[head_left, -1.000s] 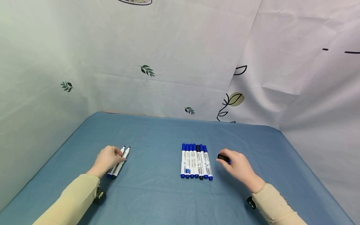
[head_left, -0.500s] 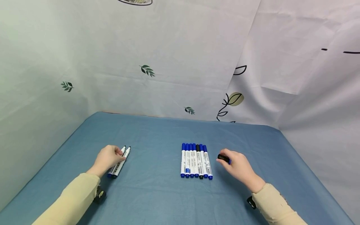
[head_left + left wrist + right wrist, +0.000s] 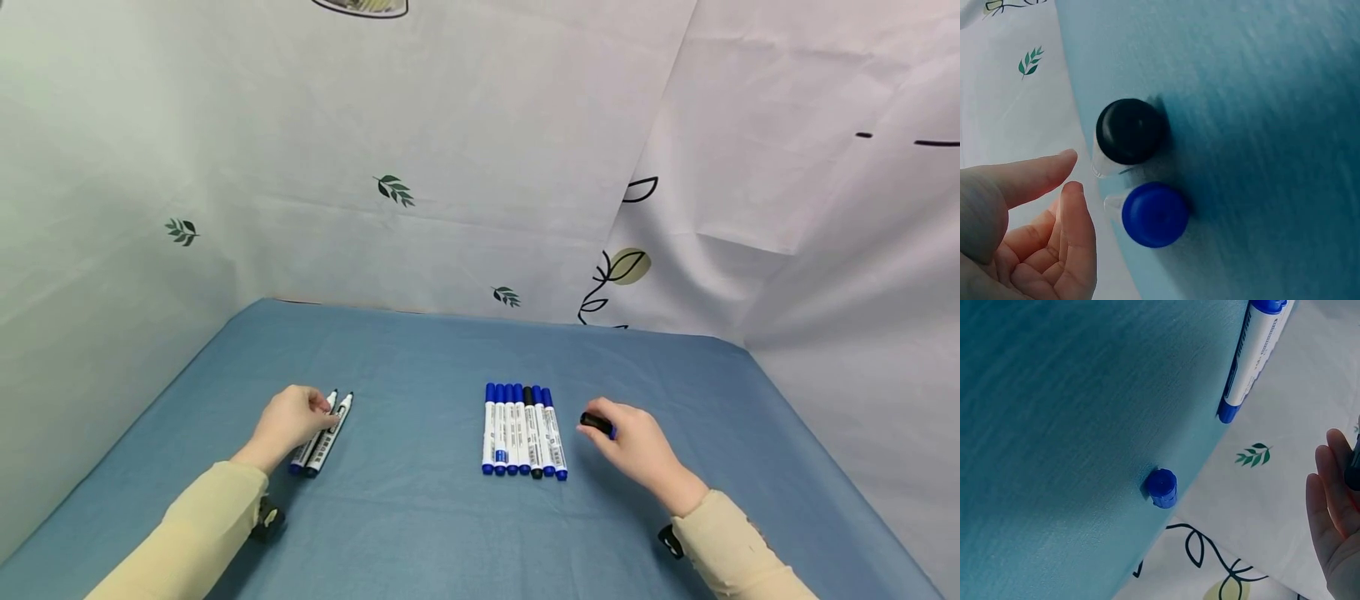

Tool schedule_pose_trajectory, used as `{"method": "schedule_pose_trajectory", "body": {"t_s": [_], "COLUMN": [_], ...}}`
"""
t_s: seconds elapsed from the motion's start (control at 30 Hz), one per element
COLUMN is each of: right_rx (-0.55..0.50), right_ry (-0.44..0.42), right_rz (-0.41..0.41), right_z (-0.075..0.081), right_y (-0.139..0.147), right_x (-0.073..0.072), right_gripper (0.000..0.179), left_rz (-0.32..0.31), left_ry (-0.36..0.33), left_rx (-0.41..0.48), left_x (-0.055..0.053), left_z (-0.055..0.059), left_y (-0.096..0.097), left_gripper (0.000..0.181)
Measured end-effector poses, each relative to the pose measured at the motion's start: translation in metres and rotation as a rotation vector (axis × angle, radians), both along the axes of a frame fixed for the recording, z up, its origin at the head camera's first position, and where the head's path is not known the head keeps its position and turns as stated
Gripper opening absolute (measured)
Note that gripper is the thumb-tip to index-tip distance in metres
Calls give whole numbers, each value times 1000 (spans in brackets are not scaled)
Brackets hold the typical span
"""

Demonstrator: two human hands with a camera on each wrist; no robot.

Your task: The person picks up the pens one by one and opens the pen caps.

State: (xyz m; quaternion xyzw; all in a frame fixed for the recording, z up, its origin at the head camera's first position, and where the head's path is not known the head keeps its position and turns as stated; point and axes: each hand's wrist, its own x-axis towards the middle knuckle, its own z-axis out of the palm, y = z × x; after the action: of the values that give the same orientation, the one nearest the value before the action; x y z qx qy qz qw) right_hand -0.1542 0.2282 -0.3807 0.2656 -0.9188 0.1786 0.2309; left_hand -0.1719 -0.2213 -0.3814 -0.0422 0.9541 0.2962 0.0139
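At the left, my left hand [image 3: 288, 425] is over two uncapped markers lying side by side, one with a black end [image 3: 1130, 131], the other with a blue end [image 3: 1155, 214]. In the left wrist view its thumb and index fingertips are slightly apart, with nothing between them. The hand covers part of both markers in the head view. My right hand [image 3: 633, 442] pinches a black marker cap [image 3: 597, 422] between thumb and fingers. A loose blue cap [image 3: 1162, 487] stands on the cloth below it, mostly hidden by that hand in the head view.
A row of several capped markers [image 3: 512, 429], mostly blue with one black, lies in the middle of the blue cloth [image 3: 405, 525]. White patterned fabric [image 3: 465, 167] hangs behind the table and along both sides.
The two uncapped markers have shifted slightly right, and the nearer one has turned so its printing shows. The left hand has barely moved. The right hand stays put with the black cap.
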Motion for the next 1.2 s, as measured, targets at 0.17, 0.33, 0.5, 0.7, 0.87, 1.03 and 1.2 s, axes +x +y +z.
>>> {"method": "schedule_pose_trajectory", "body": {"t_s": [0.17, 0.33, 0.5, 0.7, 0.87, 1.03, 1.2], "right_rx": [-2, -14, -10, -40, -93, -168, -235], "right_ry": [-4, -14, -40, -127, -145, -178, -259], "right_rz": [-1, -10, -15, -51, -106, -180, -228], "right_z": [0, 1, 0, 0, 0, 0, 0], "right_y": [0, 1, 2, 3, 5, 9, 13], "right_x": [0, 0, -1, -3, -5, -7, -10], "right_gripper": [20, 20, 20, 18, 17, 17, 16], "left_rz": [-11, -34, -68, -102, -129, -149, -164], "left_ry": [9, 26, 23, -3, -10, 3, 14], "left_rx": [9, 36, 78, 125, 160, 198, 236], "left_x": [1, 3, 4, 5, 6, 8, 6], "left_z": [1, 3, 3, 3, 4, 6, 5], "left_y": [2, 10, 19, 33, 47, 63, 78], "left_gripper": [17, 15, 14, 16, 15, 12, 11]}}
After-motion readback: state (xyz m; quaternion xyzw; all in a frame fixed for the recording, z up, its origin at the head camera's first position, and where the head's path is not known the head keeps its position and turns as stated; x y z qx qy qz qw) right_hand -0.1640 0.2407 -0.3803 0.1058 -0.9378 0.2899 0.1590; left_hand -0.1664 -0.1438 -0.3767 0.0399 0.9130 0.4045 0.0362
